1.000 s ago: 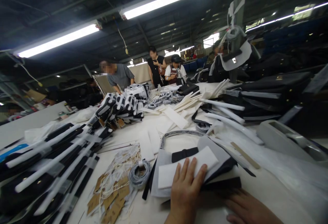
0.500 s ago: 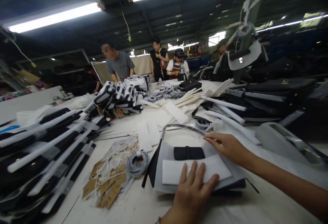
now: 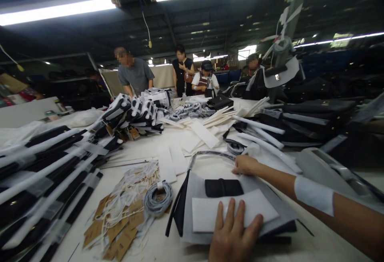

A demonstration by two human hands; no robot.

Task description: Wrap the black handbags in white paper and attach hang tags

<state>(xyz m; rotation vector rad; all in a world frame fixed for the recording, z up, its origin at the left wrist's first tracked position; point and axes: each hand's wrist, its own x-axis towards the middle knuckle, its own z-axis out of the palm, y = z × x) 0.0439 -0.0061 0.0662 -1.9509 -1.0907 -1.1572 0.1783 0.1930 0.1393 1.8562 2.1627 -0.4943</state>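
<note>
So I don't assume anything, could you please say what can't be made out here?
All in the head view:
- left hand's wrist: cut off by the bottom edge
- right hand's grip on the plastic-wrapped dark handle: behind its fingers
- print on brown cardboard tags: too small, blurred

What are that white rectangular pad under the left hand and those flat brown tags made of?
The white rectangular pad looks like matte foam, from its smooth, even face, though felt is possible. The flat brown tags look like dull cardboard, from their colour and straight-cut edges.
</note>
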